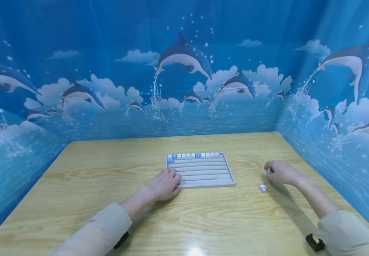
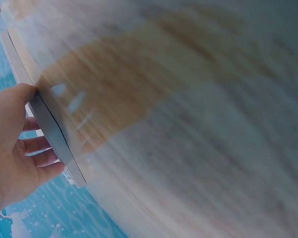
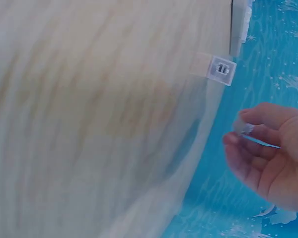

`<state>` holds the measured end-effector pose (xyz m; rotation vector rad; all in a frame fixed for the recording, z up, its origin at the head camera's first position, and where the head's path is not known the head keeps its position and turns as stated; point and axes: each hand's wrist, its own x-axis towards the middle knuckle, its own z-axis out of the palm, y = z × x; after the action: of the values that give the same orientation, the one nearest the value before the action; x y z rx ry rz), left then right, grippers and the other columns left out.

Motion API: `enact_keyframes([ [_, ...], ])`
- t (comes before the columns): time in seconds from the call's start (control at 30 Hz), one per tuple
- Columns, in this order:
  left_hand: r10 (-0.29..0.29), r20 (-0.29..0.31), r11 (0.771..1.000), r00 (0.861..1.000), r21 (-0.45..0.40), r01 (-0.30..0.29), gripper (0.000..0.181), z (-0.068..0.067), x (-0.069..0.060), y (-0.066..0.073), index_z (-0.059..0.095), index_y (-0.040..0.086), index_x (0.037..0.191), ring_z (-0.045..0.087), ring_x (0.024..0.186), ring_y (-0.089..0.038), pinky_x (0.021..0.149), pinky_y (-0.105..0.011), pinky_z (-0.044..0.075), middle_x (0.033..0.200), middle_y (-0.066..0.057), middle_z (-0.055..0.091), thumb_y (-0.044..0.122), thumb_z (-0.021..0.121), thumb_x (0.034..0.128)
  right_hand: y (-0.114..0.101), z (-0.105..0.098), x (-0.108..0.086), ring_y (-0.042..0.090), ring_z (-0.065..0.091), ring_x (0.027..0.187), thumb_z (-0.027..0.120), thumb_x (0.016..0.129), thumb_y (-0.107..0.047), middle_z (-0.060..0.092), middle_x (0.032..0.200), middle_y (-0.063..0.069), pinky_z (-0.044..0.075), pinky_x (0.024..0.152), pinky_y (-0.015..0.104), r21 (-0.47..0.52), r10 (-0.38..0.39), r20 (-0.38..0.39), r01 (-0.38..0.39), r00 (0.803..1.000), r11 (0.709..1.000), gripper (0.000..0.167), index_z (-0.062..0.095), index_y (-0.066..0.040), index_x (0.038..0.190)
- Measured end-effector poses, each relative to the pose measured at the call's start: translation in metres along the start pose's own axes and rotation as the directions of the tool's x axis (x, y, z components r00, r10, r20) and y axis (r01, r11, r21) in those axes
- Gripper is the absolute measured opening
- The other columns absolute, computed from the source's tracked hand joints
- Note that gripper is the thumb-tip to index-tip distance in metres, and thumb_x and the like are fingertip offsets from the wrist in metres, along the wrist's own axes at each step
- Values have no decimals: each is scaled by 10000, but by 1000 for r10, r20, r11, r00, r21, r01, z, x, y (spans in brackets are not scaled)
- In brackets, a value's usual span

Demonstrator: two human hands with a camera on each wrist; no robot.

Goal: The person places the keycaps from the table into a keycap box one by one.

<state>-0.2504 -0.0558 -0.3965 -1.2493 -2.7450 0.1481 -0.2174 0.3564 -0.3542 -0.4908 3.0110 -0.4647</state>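
A grey keycap tray (image 1: 200, 168) lies on the table, with white and blue keycaps (image 1: 188, 155) along its back row and another blue keycap (image 1: 170, 160) below at the left. My left hand (image 1: 163, 185) holds the tray at its front left corner. In the left wrist view, the thumb is on the near side of the tray (image 2: 57, 134) and the fingers reach around its end. Right of the tray, my right hand (image 1: 281, 171) pinches a white keycap (image 3: 243, 127) between thumb and fingertips, partly covering it. A loose white keycap (image 1: 262, 188) rests on the table just nearer me.
The wooden table (image 1: 85, 185) has a light grain. A blue dolphin-print curtain (image 1: 184, 117) encloses its back and both sides. Several small pale bits (image 1: 224, 179) sit in the tray's front row at the right.
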Motion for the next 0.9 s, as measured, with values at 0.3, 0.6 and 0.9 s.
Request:
enact_keyframes([
  [0.3, -7, 1, 1000, 1000, -24, 7, 247, 0, -2, 1, 518, 105, 905, 421, 796, -186, 702, -331, 410, 869, -41, 441, 351, 530, 926, -23, -10, 15, 189, 534, 701, 603, 817, -16, 593, 779, 69, 444, 628, 350, 95, 12, -223, 10, 975, 995, 179, 594, 81, 968],
  [0.6, -18, 13, 1000, 1000, -23, 18, 248, -1, -1, 1, 524, 104, 918, 423, 799, -182, 711, -328, 412, 881, -46, 450, 352, 528, 925, -38, -11, 21, 281, 605, 838, 617, 856, -69, 641, 875, 111, 482, 665, 376, 189, 81, -241, -35, 967, 981, 226, 604, 54, 1045],
  [0.9, -27, 29, 1000, 999, -10, 28, 259, -1, 0, 1, 526, 111, 935, 424, 811, -182, 723, -326, 412, 891, -45, 449, 369, 515, 932, -43, -5, 27, 303, 621, 841, 626, 831, -12, 648, 893, 142, 494, 699, 404, 207, 31, -295, 32, 955, 978, 200, 609, 58, 1018],
])
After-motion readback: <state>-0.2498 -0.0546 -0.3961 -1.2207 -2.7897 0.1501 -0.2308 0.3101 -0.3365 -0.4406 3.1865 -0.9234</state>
